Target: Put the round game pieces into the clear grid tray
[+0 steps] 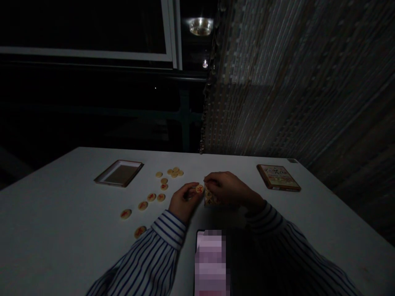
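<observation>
My left hand pinches a round wooden game piece with a red mark, held just above the white table. My right hand is closed over a small stack of similar pieces right beside it, fingertips touching the stack's top. Several more round pieces lie scattered to the left, some showing red marks, and a small cluster sits farther back. Both sleeves are striped.
An open box tray lies at the back left and its printed lid at the back right. A phone rests near the front edge between my arms. A woven curtain hangs behind; the room is dark.
</observation>
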`<state>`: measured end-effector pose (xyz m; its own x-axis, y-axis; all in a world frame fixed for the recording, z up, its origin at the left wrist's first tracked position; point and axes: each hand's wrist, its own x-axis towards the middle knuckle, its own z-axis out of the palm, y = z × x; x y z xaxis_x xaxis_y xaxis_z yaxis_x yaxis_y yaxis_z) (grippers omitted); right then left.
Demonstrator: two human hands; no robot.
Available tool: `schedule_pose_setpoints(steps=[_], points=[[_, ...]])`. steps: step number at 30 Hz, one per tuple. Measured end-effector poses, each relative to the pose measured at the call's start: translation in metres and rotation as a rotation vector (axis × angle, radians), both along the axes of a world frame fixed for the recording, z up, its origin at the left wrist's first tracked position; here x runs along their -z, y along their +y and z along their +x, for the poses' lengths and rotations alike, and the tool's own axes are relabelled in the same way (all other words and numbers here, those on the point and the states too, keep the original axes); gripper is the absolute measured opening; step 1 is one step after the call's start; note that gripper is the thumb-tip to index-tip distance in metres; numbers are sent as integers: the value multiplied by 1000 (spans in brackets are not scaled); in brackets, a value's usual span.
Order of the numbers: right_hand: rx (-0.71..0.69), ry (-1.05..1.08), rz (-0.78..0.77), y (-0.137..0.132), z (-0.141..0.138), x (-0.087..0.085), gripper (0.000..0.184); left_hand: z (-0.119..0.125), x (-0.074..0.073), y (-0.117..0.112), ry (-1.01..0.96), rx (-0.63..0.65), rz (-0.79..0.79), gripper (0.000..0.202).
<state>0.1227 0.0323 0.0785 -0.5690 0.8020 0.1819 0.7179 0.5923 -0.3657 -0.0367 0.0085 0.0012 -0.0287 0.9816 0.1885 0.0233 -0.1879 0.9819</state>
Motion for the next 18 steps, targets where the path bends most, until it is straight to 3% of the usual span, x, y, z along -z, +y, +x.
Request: schedule_pose_setpoints(steps=[5,18], points=[[8,52,-119,0,-1,4,26,2,0,-2,-74,-13,-40,32],[-28,160,-224,-1,-4,7,23,4,-5,-7,-138,-21,-40,29]])
